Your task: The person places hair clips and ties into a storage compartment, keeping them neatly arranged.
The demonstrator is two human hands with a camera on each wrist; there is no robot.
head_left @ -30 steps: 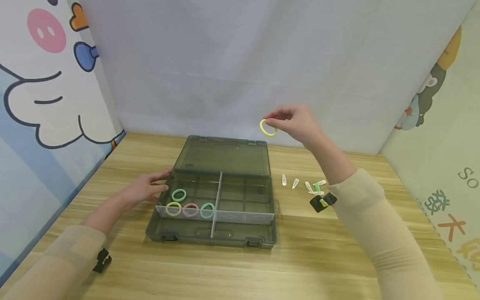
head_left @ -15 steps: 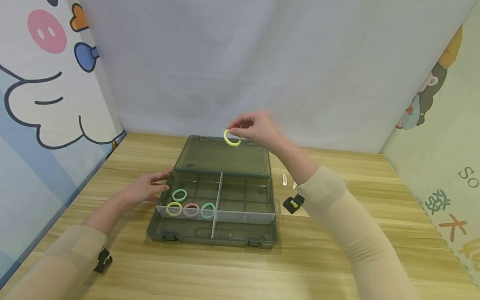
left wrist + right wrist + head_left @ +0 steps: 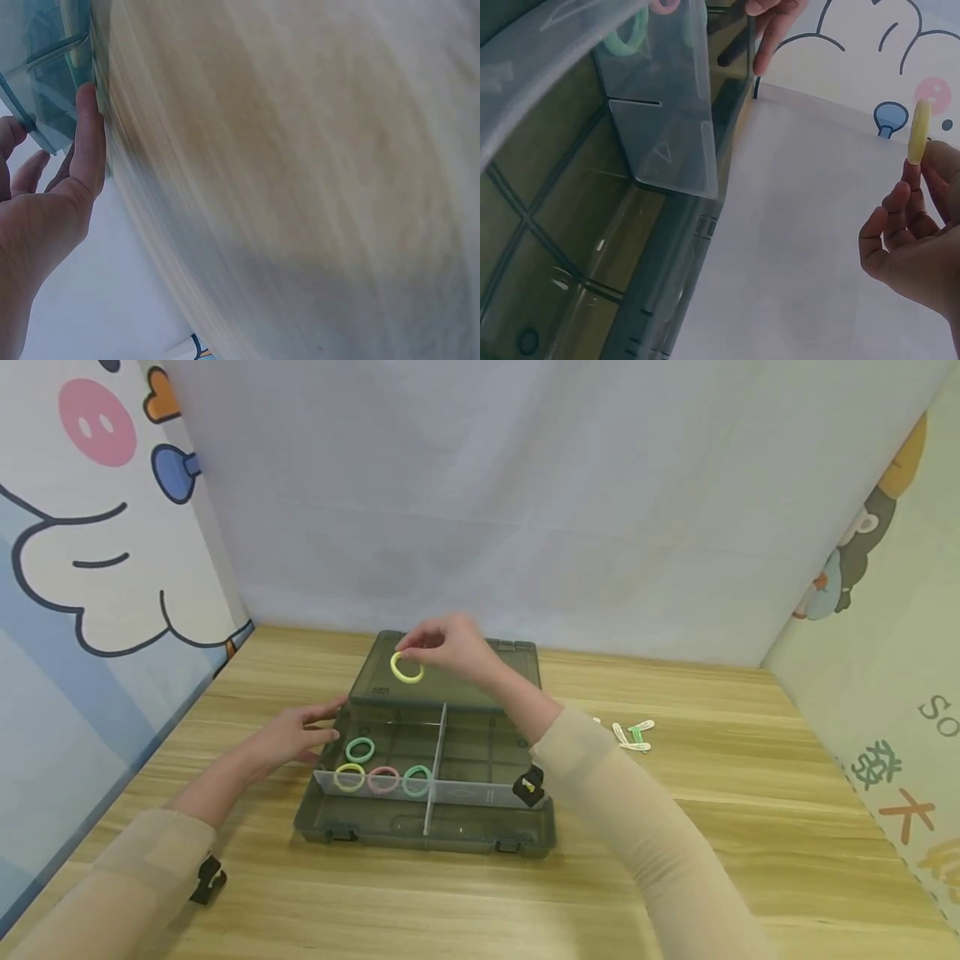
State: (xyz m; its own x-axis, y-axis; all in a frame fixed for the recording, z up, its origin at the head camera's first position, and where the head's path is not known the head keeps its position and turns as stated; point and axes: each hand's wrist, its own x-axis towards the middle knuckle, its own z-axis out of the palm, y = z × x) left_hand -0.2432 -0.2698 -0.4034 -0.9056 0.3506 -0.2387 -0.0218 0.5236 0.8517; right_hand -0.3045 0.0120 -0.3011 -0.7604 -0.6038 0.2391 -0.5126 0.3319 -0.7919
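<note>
Between thumb and fingertips my right hand (image 3: 453, 652) pinches a yellow hair tie (image 3: 407, 670), held in the air over the raised lid of a dark, see-through divided box (image 3: 487, 843). In the right wrist view the same yellow ring (image 3: 919, 133) stands edge-on at the fingertips. My left hand (image 3: 288, 737) rests against the box's left side, its fingers extended along the wall, as the left wrist view also shows. Inside the back left compartment lie a green hair tie (image 3: 360, 750), another yellow one (image 3: 349, 777), a pink one (image 3: 384, 780) and a second green one (image 3: 417, 781).
Pale dividers (image 3: 487, 793) split the box into compartments. To its right, several white hair clips and a green clip (image 3: 637, 735) lie on the wooden table (image 3: 750, 827); my right forearm hides some of that area. A white cloth (image 3: 480, 485) hangs behind.
My right hand has carried the yellow hair tie leftward and down, from right of the lid to above its left part. The left hand has stayed at the box's side.
</note>
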